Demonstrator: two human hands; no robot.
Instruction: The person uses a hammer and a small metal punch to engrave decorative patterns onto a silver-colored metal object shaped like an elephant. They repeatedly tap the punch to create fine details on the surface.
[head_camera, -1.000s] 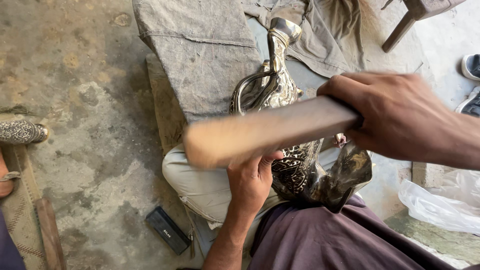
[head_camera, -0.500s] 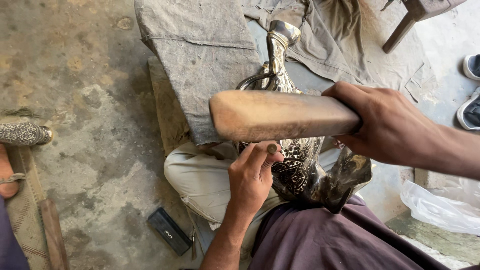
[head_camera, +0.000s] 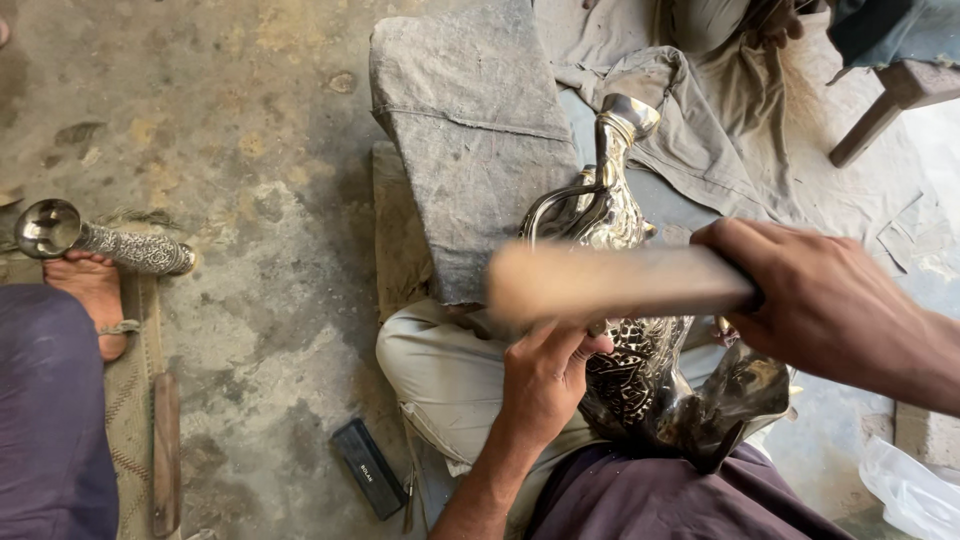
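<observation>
Fingers of the right hand (head_camera: 830, 300) are wrapped tight around one end of a wooden mallet (head_camera: 615, 282), which lies level and motion-blurred across the middle of the view. Just beneath the mallet, the left hand (head_camera: 545, 380) presses against an ornate engraved metal jug (head_camera: 625, 330), fingers curled on its patterned belly, thumb up near the mallet. The jug lies tilted across the person's lap, its narrow neck and mouth pointing away, its curved handle to the left. Beyond it a grey cloth-covered block (head_camera: 470, 130) rests on the concrete floor (head_camera: 250, 150). A small black box (head_camera: 368, 468) lies on the floor near the knee. Far left, another person's foot (head_camera: 92, 300) sits beside a second engraved metal piece (head_camera: 110, 243) and a wooden stick (head_camera: 166, 450)
</observation>
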